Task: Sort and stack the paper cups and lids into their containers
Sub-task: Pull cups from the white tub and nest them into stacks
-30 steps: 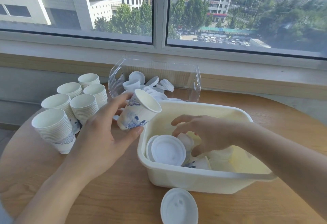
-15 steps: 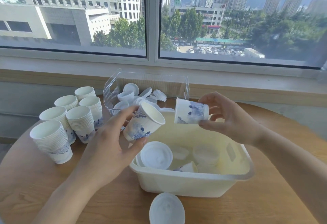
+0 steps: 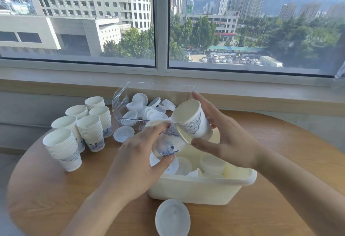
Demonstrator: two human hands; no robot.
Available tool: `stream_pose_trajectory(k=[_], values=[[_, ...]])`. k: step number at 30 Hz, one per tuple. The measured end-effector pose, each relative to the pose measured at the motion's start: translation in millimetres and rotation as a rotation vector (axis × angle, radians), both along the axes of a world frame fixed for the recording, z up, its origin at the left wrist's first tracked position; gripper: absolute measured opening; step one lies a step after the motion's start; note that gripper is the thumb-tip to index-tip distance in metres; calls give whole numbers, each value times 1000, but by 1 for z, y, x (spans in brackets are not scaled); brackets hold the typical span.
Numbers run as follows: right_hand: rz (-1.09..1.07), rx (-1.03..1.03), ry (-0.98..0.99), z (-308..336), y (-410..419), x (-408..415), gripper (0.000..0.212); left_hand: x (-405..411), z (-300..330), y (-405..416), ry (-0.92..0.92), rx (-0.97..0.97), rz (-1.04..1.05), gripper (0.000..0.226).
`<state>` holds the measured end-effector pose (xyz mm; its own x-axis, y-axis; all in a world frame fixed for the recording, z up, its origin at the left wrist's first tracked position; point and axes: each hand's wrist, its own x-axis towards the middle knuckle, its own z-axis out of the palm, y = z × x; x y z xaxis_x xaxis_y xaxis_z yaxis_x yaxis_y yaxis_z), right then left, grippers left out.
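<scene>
left hand (image 3: 138, 161): I grip a blue-print paper cup (image 3: 168, 142), mouth tilted right
right hand (image 3: 224, 138): I grip a second cup (image 3: 192, 122), base touching that mouth
cream tub (image 3: 196, 189): under both
cup stacks (image 3: 82, 129): left, well apart
clear lid bin (image 3: 149, 103): far
loose lid (image 3: 172, 217): near edge

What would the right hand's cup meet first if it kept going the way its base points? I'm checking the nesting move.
Probably the cup in the left hand. The right hand tilts its cup base-first at that rim; depth is unclear.
</scene>
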<state>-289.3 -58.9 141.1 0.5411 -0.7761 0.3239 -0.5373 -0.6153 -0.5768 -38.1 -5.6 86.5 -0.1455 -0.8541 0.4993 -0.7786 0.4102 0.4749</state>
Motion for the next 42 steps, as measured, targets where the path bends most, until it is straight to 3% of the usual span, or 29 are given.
stream_pose_trajectory(k=[3,7,13,20,30,34,36,39,42], values=[[-40,-16,-75,3,1,3,76,0,0,2,-20,11,18,76],[-93,-16,-223,6,-1,4,59,-1,-3,2,-29,14,30,72],[15,231,-460,4,-6,7,71,2,-5,4,3,19,41,75],[87,286,-154,-2,-11,15,57,6,0,1,63,-5,27,71],[30,341,-89,-15,-28,34,66,29,-7,-8,107,-86,52,68],[11,415,269,-28,-40,40,51,47,-13,-12,164,-87,72,69],[49,452,426,-35,-41,49,59,51,-17,-14,170,-83,66,70],[75,441,515,-46,-41,63,73,53,-20,-15,170,-106,55,69],[84,386,497,-52,-45,68,67,53,-22,-16,157,-149,45,66]])
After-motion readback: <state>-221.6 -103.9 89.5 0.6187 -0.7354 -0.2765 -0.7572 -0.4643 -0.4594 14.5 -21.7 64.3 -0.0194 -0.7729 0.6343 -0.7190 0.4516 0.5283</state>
